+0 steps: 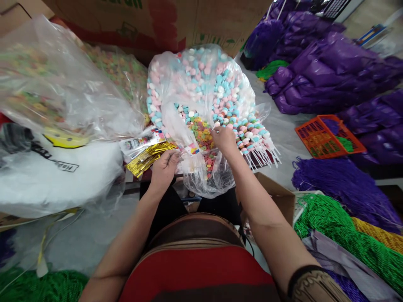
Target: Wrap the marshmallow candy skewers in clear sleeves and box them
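A clear plastic bag (201, 79) of pink, blue and white marshmallow-like candies lies on the low table before me. Rings of yellow, green and red gummy candy (201, 133) show at the bag's opening. My right hand (225, 140) reaches in from the right, fingers pinched together at the edge of the rings; what they grip is hidden. My left hand (165, 165) is closed beside gold twist ties (147, 157), its hold too small to make out. Printed small packets (143, 140) lie behind the ties. Candy skewers with white sticks (260, 142) are stacked to the right.
A large clear bag of gummy rings (63, 79) stands at the left, above a white printed bag (56, 172). A cardboard box (204, 21) is behind. Purple bundles (333, 71), an orange basket (330, 136) and green strands (343, 230) occupy the right.
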Motion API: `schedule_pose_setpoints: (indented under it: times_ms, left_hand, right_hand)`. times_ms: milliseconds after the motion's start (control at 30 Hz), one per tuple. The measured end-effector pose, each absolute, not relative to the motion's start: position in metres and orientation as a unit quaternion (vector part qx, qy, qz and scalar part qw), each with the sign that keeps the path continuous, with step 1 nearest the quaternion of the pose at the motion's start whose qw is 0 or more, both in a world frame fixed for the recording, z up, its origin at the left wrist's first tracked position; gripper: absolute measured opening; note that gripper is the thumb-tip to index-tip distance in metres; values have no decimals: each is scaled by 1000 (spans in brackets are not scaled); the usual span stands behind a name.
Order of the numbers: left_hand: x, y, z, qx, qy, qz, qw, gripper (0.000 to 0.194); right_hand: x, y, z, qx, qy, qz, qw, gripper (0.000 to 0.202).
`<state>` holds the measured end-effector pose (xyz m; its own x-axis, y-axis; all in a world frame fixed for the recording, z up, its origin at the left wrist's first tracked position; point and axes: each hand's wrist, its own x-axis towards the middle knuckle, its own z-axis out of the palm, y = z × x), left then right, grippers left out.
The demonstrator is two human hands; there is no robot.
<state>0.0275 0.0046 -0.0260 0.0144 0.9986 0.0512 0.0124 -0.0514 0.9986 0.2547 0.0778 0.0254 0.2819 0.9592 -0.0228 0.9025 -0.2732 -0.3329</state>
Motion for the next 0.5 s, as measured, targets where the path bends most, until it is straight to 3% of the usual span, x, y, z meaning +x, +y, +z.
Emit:
schedule_pose_setpoints:
  times_ms: [100, 300, 500]
  left_hand:
    - [30, 3, -27, 490, 471, 533, 504, 37]
    - [28, 6, -31, 452, 419, 571, 543, 30]
    - [26, 12, -26, 362, 371, 619, 590, 39]
  right_hand:
    - [247, 96, 25, -809, -573, 99, 86, 35]
    - [244, 111, 13, -841, -496, 139, 167, 32]
    - [263, 100, 4, -814, -485, 182, 265, 33]
